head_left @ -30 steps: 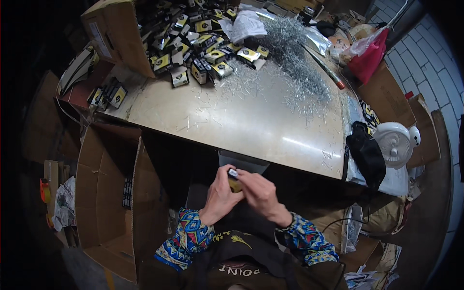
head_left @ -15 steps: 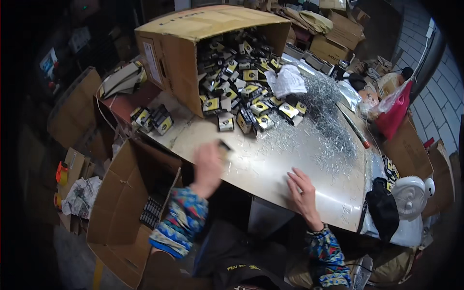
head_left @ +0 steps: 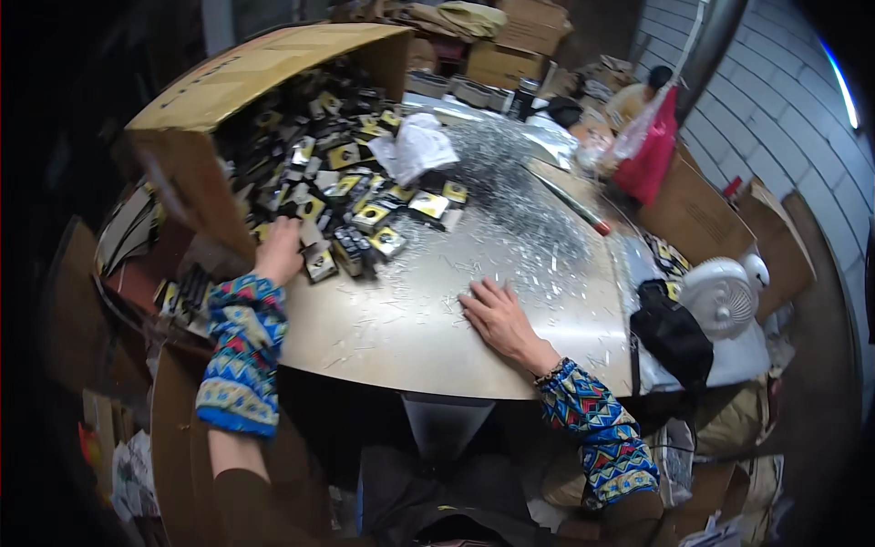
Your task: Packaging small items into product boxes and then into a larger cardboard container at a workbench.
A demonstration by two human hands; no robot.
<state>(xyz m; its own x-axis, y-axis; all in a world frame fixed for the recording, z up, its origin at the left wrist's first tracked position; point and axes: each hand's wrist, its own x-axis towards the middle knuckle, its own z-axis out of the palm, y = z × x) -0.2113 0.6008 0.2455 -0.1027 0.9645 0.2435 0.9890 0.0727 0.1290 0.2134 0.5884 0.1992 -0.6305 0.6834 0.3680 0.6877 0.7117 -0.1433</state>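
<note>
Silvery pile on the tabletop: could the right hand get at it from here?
Probably yes: the right hand looks empty, fingers spread over the tabletop toward the silvery pile, and nothing stands between.

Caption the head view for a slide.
Left hand at a heap of small black-and-yellow boxes, right hand resting on the table near silvery slivers.

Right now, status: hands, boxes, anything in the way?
Left hand at the boxes, grip unclear. Right hand open on table. Boxes heaped, spilling from carton. White wrap by heap, apart from both hands.
</note>
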